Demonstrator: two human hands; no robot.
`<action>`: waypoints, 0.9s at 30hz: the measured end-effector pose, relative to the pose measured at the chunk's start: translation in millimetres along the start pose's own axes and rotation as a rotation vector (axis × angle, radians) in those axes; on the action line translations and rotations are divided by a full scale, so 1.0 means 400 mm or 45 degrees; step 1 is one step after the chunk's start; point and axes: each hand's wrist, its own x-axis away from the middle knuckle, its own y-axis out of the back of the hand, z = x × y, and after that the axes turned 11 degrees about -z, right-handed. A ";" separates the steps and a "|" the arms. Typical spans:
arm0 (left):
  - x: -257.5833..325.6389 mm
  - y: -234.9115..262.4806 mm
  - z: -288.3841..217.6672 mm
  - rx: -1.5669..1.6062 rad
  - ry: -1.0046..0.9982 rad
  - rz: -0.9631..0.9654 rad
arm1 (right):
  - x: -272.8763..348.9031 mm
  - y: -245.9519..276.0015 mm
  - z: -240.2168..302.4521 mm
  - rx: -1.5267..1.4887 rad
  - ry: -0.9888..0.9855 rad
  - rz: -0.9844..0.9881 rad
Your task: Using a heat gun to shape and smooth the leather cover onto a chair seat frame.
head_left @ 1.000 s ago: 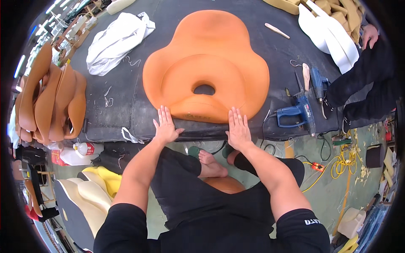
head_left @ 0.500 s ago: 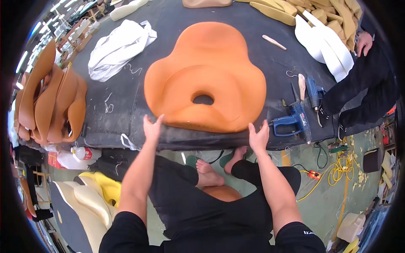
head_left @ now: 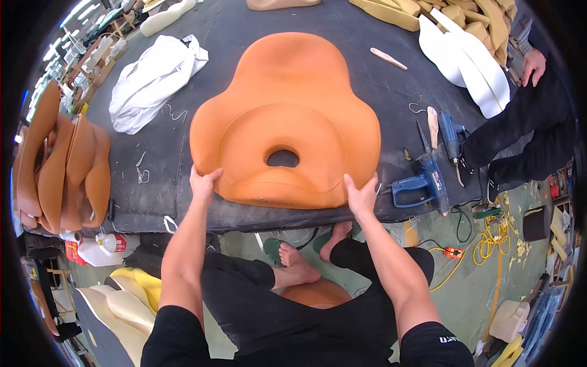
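Observation:
An orange seat cushion [head_left: 290,73] with stitched seams and an oval hole lies on the dark-covered table, its narrower lobe pointing away from me. My left hand [head_left: 205,183] grips its near left corner, thumb on the upper surface. On the near right corner, my right hand [head_left: 362,197] has its thumb on top and its fingers around the side; the fingertips are partly hidden. Right of the cushion lie a blue heat gun [head_left: 425,185], a second blue heat gun [head_left: 451,136] and scissors [head_left: 423,136] beside a wooden-handled tool [head_left: 433,126].
Brown curved covers [head_left: 64,165] are piled at the left, near a crumpled white cloth [head_left: 156,79]. White curved pieces [head_left: 468,64] and tan foam pieces [head_left: 391,13] lie far right. Another person's hand [head_left: 534,66] and dark-trousered legs are at the right. A yellow cable [head_left: 489,241] coils on the floor.
My hands have closed on the cushion's near corners. The cushion has turned slightly and sits a little lower and further left in view; the whole view has also shifted.

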 end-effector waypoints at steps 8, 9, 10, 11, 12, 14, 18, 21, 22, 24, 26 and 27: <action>0.362 0.126 -0.035 0.207 0.024 0.022 | 0.103 0.221 -0.029 0.147 -0.006 0.129; 0.418 0.161 -0.027 0.171 0.043 -0.004 | 0.119 0.271 -0.054 0.144 0.057 0.214; 0.470 0.193 -0.029 0.141 0.052 -0.037 | 0.126 0.316 -0.070 0.132 0.130 0.303; 0.503 0.227 0.004 0.090 0.113 -0.055 | 0.135 0.374 -0.088 0.216 0.263 0.460; 0.519 0.255 0.027 -0.056 0.131 -0.113 | 0.118 0.401 -0.147 0.157 0.290 0.550; 0.535 0.280 0.036 -0.099 0.135 -0.176 | 0.086 0.442 -0.183 0.310 0.413 0.623; 0.547 0.239 -0.005 -0.118 0.117 -0.199 | -0.123 0.410 -0.219 0.110 0.221 -0.048; 0.527 0.218 0.034 -0.160 0.114 -0.272 | -0.284 0.362 -0.159 -0.232 -0.759 -0.210; 0.539 0.203 0.025 -0.168 0.143 -0.290 | -0.322 0.341 -0.155 -0.217 -0.876 -0.328; 0.561 0.209 0.020 -0.192 0.153 -0.355 | -0.349 0.295 -0.140 -0.289 -0.944 -0.363; 0.583 0.197 0.007 -0.173 0.093 -0.337 | -0.374 0.286 -0.128 -0.302 -0.954 -0.404; 0.598 0.197 -0.003 -0.239 0.123 -0.373 | -0.397 0.270 -0.174 -0.199 -0.934 -0.434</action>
